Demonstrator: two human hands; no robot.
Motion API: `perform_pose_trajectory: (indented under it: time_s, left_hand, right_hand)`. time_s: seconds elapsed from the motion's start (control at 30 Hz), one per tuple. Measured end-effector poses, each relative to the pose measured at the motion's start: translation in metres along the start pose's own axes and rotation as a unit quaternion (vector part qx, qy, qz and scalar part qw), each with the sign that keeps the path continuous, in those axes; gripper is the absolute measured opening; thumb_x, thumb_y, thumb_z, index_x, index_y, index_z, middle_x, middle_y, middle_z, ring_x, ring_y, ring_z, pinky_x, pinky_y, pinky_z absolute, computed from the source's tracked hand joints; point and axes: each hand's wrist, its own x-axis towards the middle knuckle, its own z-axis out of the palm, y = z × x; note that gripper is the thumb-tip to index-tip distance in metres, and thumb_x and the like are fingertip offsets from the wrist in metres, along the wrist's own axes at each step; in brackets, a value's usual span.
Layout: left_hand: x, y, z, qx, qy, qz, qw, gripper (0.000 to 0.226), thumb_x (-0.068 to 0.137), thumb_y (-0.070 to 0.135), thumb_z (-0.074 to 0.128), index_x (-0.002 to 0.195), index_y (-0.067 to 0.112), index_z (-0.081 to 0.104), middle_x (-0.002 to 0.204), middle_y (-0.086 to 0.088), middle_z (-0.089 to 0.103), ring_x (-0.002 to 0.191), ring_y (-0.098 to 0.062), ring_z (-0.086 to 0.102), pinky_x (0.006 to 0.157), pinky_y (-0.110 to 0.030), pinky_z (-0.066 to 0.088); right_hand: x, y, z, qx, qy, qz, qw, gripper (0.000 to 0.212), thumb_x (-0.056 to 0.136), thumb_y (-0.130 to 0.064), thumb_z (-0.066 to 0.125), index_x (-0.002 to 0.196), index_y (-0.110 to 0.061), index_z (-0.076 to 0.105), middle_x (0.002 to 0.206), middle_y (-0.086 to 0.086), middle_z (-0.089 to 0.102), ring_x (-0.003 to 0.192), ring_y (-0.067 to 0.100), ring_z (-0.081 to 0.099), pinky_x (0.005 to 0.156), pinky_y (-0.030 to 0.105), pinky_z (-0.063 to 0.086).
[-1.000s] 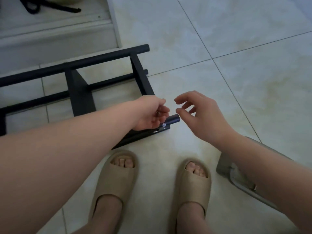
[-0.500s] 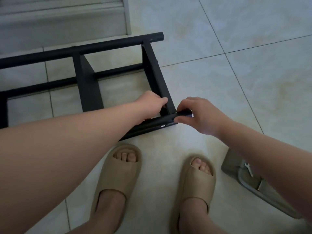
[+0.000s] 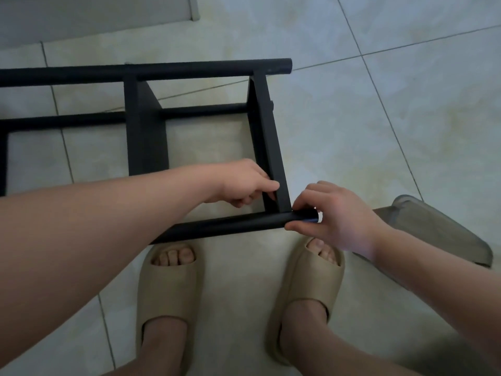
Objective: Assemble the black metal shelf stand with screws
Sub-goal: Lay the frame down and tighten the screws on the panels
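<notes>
The black metal shelf stand (image 3: 146, 137) lies on its side on the tiled floor, with round tubes running left to right and flat cross plates between them. My right hand (image 3: 333, 215) grips the right end of the near tube (image 3: 230, 226) between thumb and fingers. My left hand (image 3: 244, 183) reaches inside the frame and its curled fingers press against the right cross plate (image 3: 267, 137) near the joint with the near tube. Whether a screw is in the left fingers is hidden.
My two feet in beige slides (image 3: 168, 289) stand just in front of the stand. A grey plastic tray (image 3: 444, 232) lies on the floor at the right, partly behind my right forearm. A raised grey step (image 3: 95, 17) runs along the top left.
My right hand came in from open air and closed on the end of the near tube. The stand sits squarer to me in the view. My left hand stays at the joint.
</notes>
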Motion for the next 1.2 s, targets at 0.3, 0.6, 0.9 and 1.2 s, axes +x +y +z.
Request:
perform_pose_trajectory:
  time_s: [0.3, 0.6, 0.9, 1.2]
  left_hand:
    - [0.002, -0.006, -0.001, -0.024, -0.021, 0.016, 0.999, 0.027, 0.103, 0.026, 0.054, 0.090, 0.010, 0.070, 0.053, 0.005, 0.029, 0.043, -0.009, 0.029, 0.046, -0.021, 0.026]
    - [0.001, -0.013, 0.019, -0.023, -0.044, 0.040, 0.998, 0.038, 0.103, 0.027, 0.054, 0.069, 0.020, 0.069, 0.050, 0.007, 0.032, 0.042, -0.009, 0.031, 0.048, -0.023, 0.029]
    - [0.008, -0.020, 0.012, -0.111, 0.003, -0.047, 0.993, 0.031, 0.089, 0.006, 0.041, 0.096, 0.009, 0.070, 0.060, 0.000, 0.043, 0.052, -0.015, 0.042, 0.050, -0.024, 0.040]
    - [0.018, -0.027, 0.005, -0.103, -0.029, -0.013, 0.994, 0.017, 0.100, -0.001, 0.048, 0.100, 0.013, 0.059, 0.085, -0.004, 0.074, 0.076, -0.013, 0.071, 0.065, -0.020, 0.056]
  right_hand:
    - [0.007, 0.002, -0.002, 0.004, -0.022, -0.017, 1.000, 0.038, 0.075, -0.035, 0.090, 0.083, -0.008, 0.064, 0.076, -0.005, 0.053, 0.072, 0.020, 0.049, 0.061, 0.037, 0.045]
    - [-0.015, -0.003, 0.012, 0.013, -0.037, 0.055, 0.998, 0.043, 0.075, -0.047, 0.084, 0.083, -0.013, 0.060, 0.078, -0.005, 0.056, 0.073, 0.020, 0.052, 0.065, 0.040, 0.047]
    - [0.011, 0.012, -0.002, -0.184, -0.067, -0.010, 0.981, 0.141, 0.062, -0.094, 0.050, 0.162, -0.013, -0.008, 0.169, 0.007, -0.017, 0.156, 0.029, -0.016, 0.126, 0.049, 0.002]
    - [0.029, 0.025, 0.006, -0.227, -0.087, -0.088, 0.966, 0.139, 0.070, -0.093, 0.046, 0.160, 0.000, -0.004, 0.169, 0.015, -0.015, 0.156, 0.030, -0.013, 0.127, 0.052, 0.007]
